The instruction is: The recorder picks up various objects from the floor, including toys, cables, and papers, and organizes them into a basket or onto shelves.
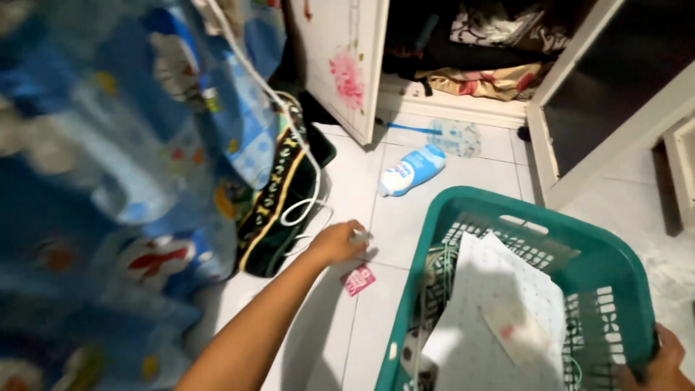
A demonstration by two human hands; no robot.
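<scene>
The left hand [339,242] reaches down to the white tiled floor [434,195], its fingers curled around a small pale object that is too small to identify; it looks pinched between the fingertips, just above the tile. Just beside the hand, at about 5 o'clock from it, a small pink packet [358,279] lies flat on the floor, not yet lifted. The right hand [660,366] sits at the lower right corner of the view, clasped over the rim of a green laundry basket [615,250], which it holds tilted.

Inside the basket lie a white dotted cloth [499,304] and some tangled cord at its left side, so some things are already gathered in. Still loose on the floor, judging from how they lie: a white and blue bottle [410,171] on its side at about 1 o'clock from the left hand, and a blue fly swatter [445,135] farther off toward the open wardrobe [340,65]. A white cable [304,181] hangs down at 11 o'clock from the hand, beside a dark patterned cloth [279,210] and a blue cartoon-print sheet [108,181]. The tidying appears partly done, with several pieces remaining.
</scene>
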